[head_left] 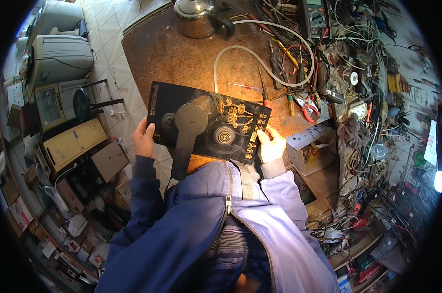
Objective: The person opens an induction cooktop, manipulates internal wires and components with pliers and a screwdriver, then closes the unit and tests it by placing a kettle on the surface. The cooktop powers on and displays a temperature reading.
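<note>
A flat black tea stove [206, 144] with gold lotus drawings is between my two hands, above the near edge of the workbench. A tall black spout arm [184, 151] with a round top rises from it and hides part of its surface. Beside that is a round plate with rings [224, 136]. My left hand [144, 140] grips the left edge, thumb on top. My right hand [272, 146] holds the right edge near the printed symbols, fingers tucked below. A pale hose [216, 73] runs from behind the stove and loops across the bench.
A steel kettle [195, 22] stands at the far side of the brown workbench [157, 49]. Screwdrivers, red-handled pliers [308, 108], a multimeter [317, 18] and tangled wires crowd the right. An open cardboard box [313, 151] lies below. Old appliances [62, 58] line the left.
</note>
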Available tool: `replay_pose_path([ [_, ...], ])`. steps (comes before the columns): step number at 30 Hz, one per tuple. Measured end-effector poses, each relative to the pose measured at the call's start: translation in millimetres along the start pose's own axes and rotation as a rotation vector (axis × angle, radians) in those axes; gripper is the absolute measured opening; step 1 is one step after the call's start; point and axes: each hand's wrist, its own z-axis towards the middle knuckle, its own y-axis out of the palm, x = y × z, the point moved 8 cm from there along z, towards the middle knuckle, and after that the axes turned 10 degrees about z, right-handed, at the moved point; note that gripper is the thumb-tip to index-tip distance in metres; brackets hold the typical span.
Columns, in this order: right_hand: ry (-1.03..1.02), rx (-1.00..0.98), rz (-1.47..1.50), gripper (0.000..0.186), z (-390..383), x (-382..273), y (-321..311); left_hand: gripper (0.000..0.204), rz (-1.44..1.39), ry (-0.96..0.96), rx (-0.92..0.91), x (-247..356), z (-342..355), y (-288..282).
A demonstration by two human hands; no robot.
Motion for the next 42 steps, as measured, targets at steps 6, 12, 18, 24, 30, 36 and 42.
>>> replay_pose_path([
  [6, 0.044, 0.002, 0.092, 0.041, 0.0, 7.9, 2.0, 0.043, 0.016, 0.038, 0.016, -12.2, 1.9, -2.1],
  [12, 0.180, -0.223, -0.211, 0.036, -31.1, 15.2, 3.9, 0.040, -0.030, 0.018, 0.015, -9.0, -1.6, 1.3],
  [18, 0.328, -0.273, 0.127, 0.023, -35.7, 26.6, 0.4, 0.035, 0.005, 0.047, 0.024, -3.1, -4.6, 5.0],
  [24, 0.327, -0.292, 0.020, 0.028, -28.6, 39.0, -2.4, 0.040, 0.082, -0.051, -0.020, -7.4, 2.4, -4.0],
  [30, 0.342, -0.401, 0.292, 0.036, -1.9, 38.3, 13.1, 0.036, 0.073, -0.086, -0.045, 7.8, 8.6, -6.0],
  [36, 0.294, -0.364, 0.157, 0.030, 0.5, 18.5, 19.5, 0.035, -0.020, 0.019, -0.031, 33.3, 29.9, 4.7],
  [42, 0.412, -0.263, 0.274, 0.029, -4.9, 16.8, 42.5, 0.038, 0.169, 0.111, -0.119, 48.1, 109.8, 19.3],
])
